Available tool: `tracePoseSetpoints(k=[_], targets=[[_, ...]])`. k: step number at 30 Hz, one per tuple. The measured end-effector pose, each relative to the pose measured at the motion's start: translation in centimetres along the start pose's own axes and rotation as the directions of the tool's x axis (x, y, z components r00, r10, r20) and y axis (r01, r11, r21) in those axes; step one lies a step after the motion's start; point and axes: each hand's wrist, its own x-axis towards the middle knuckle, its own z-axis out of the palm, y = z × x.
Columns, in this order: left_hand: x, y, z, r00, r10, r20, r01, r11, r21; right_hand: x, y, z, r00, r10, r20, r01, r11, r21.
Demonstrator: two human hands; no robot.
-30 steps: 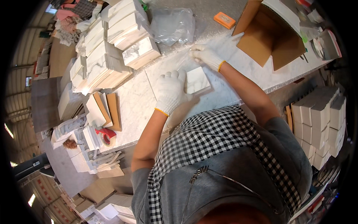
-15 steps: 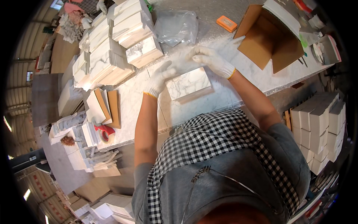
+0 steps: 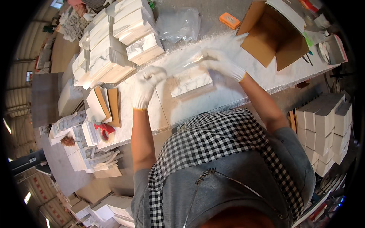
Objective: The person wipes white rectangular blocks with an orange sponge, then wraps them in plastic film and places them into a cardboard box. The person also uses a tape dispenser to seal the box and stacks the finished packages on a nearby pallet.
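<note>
A short stack of white tiles with grey veining (image 3: 192,82) lies on the marble-topped table in front of me. Clear plastic film (image 3: 182,65) spans the space between my hands, just beyond and partly over the stack's far side. My left hand (image 3: 147,84), in a white knit glove, is left of the stack with its fingers curled on the film's edge. On the stack's far right, my right hand (image 3: 222,64), gloved alike, pinches the film's other side. The film's full outline is hard to make out.
Tall tile stacks (image 3: 110,53) stand at the far left. Beyond lie a folded clear plastic bag (image 3: 178,24) and an orange box (image 3: 229,20). An open cardboard box (image 3: 279,41) stands at right. Red tape (image 3: 105,133) and cardboard pieces (image 3: 110,104) are at left.
My left hand has moved left and nearer me, its fingers curling in. My right hand has shifted slightly right. The film between them now covers part of the tile stack.
</note>
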Motion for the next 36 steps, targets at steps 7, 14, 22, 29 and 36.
tracePoseSetpoints(k=[7, 14, 22, 29, 36], targets=[[-6.7, -0.9, 3.3, 0.871, 0.396, 0.292, -0.488, 0.626, 0.608, -5.0, 1.7, 0.5, 0.939, -0.329, 0.102, 0.330, 0.775, -0.539], [-7.3, 0.2, 2.9, 0.960, 0.184, 0.213, -0.277, 0.752, 0.598, -6.0, 2.2, 1.1, 0.864, -0.473, 0.170, 0.454, 0.590, -0.668], [-3.0, -1.2, 5.2, 0.949, 0.110, 0.295, -0.313, 0.424, 0.850, -5.6, 2.3, 0.9, 0.732, -0.603, 0.317, 0.588, 0.323, -0.742], [-1.3, -0.5, 4.4, 0.913, -0.045, 0.406, -0.345, 0.444, 0.827, -5.5, 3.1, 0.6, 0.714, -0.626, 0.315, 0.589, 0.293, -0.753], [-0.8, -0.7, 3.2, 0.883, 0.068, 0.464, -0.432, 0.499, 0.751, -5.3, 2.6, 0.3, 0.728, -0.613, 0.305, 0.559, 0.275, -0.782]])
